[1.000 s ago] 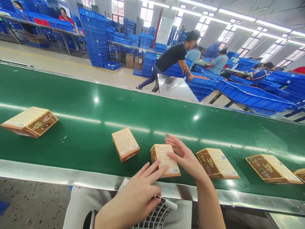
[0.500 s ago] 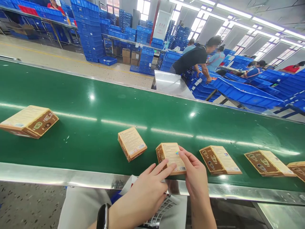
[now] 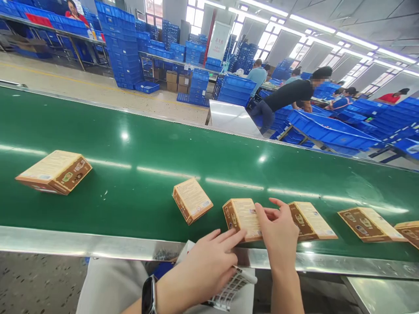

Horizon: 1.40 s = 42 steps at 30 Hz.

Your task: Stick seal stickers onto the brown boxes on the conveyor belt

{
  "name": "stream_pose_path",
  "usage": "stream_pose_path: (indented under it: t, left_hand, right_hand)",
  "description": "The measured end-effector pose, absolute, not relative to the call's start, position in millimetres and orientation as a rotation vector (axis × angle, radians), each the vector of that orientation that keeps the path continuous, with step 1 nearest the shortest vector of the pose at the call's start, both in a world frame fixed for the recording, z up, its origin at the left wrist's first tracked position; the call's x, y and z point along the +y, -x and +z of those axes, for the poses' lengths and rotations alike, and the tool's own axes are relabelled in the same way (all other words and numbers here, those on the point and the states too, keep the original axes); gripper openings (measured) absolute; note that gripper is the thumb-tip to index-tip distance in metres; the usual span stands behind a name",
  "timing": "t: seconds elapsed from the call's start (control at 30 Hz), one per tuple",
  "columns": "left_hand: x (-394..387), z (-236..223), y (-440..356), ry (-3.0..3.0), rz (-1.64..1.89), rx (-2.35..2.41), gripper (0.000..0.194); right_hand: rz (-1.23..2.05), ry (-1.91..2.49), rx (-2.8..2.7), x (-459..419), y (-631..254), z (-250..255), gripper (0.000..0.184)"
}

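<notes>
A cream-and-brown box lies on the green conveyor belt, printed side up, with a small shiny sticker near its right edge. My left hand rests its outstretched fingers on the box's lower left part. Beneath that palm a white gridded sticker sheet hangs over my lap; it seems held by the curled fingers, which are partly hidden. My right hand is at the box's right side, thumb by its edge and fingers apart, with nothing visible between them. It partly covers the neighbouring box.
Further boxes lie along the belt: one tilted-looking box left of my hands, another box far left, and others right. A metal rail edges the near side. Beyond are blue crates and a person in black bending over.
The boxes on the left and the one at my hands have shifted right. Both hands moved right with it; my right fingers have spread and come off the sticker.
</notes>
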<state>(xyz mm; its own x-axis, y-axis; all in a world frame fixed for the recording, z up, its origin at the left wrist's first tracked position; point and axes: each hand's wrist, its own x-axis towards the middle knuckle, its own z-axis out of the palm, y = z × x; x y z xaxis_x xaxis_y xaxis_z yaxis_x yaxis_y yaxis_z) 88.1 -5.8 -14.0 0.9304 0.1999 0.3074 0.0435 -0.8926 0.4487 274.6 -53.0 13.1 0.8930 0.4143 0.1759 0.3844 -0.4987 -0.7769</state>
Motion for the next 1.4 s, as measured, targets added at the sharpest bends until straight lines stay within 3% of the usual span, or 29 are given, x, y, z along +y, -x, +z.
stream_pose_path:
  t: [0.1,0.2,0.4,0.5,0.7,0.87,1.07,1.23,1.4]
  left_hand:
    - [-6.3,-14.6,-68.4,-2.505,0.446,0.338,0.006]
    - [-3.8,-10.5,-43.4,-2.341,0.418,0.527,0.009]
    - [7.7,9.8,-12.0,-1.988,0.159,0.912,0.008]
    - [9.4,18.8,-8.2,-1.872,0.137,0.942,0.009]
    - [5.2,22.3,-9.9,-2.036,0.064,0.882,0.019]
    - [-0.4,23.4,-13.5,-2.062,0.124,0.818,0.02]
    - [-2.5,31.3,-17.0,-2.093,0.127,0.797,0.023]
    - [0.7,31.3,-15.9,-2.09,0.118,0.831,0.021]
    - [-0.2,20.4,-25.9,-2.355,0.328,0.589,0.016]
  right_hand:
    - [-0.056,2.003,-0.766,-47.0,-263.6,15.8,0.043]
    - [0.172,1.806,-0.956,-34.8,-239.1,12.0,0.036]
    - [0.548,1.792,-1.123,-20.9,-207.7,-5.6,0.066]
    - [0.56,1.799,-1.146,-33.9,-207.0,-3.8,0.069]
    - [0.203,1.591,-1.691,-74.4,-210.7,22.4,0.019]
    - [0.095,1.473,-2.062,-90.1,-215.9,19.6,0.016]
    - [0.079,1.468,-2.062,-93.5,-217.2,15.6,0.012]
    - [0.406,1.455,-1.961,-99.3,-219.2,28.1,0.014]
    - [0.504,1.555,-1.03,-79.9,-247.1,17.3,0.02]
